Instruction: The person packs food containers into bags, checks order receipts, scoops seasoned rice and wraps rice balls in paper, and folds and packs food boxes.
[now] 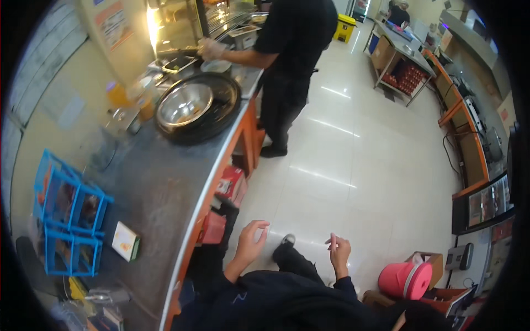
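Both hands in mid-air over the pale tiled floor (381,190), well apart from each other. Left hand (251,243) half open, thumb and fingers curved with a gap between, holding nothing; it is just out from the front edge of the grey counter (160,204). Nearest to it, a red container (212,227) under that front edge, not touched. Right hand (338,251) loosely open, fingers partly bent, nothing in its grasp. Nearest on that side, a pink lidded bucket (406,278) low on the right, in front of a cardboard box (430,262), apart from the hand. On the counter: blue rack (70,227) by the back edge, toward the near end; small white-and-green box (126,241) just beside it, on the front-edge side. Toward the far end, a steel bowl (187,102) sits on a round black tray (226,105) near the front edge. Beyond that, a co-worker in dark clothes (298,44) stands at the front edge, gloved hand (211,49) over the counter; its grip cannot be made out.
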Demonstrator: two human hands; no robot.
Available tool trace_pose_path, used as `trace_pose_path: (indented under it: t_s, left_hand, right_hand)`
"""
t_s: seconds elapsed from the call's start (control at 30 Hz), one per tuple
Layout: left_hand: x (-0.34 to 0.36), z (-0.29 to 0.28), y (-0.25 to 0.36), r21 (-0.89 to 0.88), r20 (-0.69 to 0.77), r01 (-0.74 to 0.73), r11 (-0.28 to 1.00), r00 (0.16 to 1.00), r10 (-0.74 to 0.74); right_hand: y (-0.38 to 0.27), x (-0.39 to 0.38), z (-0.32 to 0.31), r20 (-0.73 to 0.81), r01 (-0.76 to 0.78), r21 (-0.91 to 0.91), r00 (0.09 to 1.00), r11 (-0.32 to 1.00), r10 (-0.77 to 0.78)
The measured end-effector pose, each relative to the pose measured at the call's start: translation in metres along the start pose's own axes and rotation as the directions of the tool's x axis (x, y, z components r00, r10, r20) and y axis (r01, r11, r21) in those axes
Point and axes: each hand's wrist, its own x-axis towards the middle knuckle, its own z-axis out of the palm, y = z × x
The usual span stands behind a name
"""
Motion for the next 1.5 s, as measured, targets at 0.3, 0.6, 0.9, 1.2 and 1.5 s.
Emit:
trace_pose_path:
  t_s: [0.3, 0.6, 0.9, 1.2, 1.5]
  left_hand:
    - [0.237, 0.18, 0.043, -0.013, 0.441, -0.236, 0.972, 0.871, 0.218]
    - [0.533, 0.341, 0.052, -0.199, 0.547, -0.235, 0.951, 0.779, 0.307]
    - [0.776, 0.507, 0.108, -0.301, 0.568, -0.281, 0.911, 0.715, 0.408]
    - [0.986, 0.52, 0.047, -0.092, 0.069, 0.01, 0.996, 0.998, -0.003]
    - [1.193, 0.504, -0.06, -0.54, -0.382, 0.118, 0.833, 0.848, -0.368]
  right_hand:
    - [0.036, 0.219, -0.047, -0.239, 0.051, 0.019, 0.97, 0.999, -0.045]
    - [0.239, 0.421, 0.008, 0.049, -0.415, 0.41, 0.899, 0.812, 0.435]
    - [0.368, 0.517, 0.005, 0.506, -0.805, -0.048, 0.49, 0.591, 0.71]
    - [0.489, 1.046, -0.066, 0.567, -0.149, -0.539, 0.664, 0.829, 0.488]
    - [0.224, 1.639, -0.126, -0.09, -0.036, -0.021, 0.995, 0.999, 0.034]
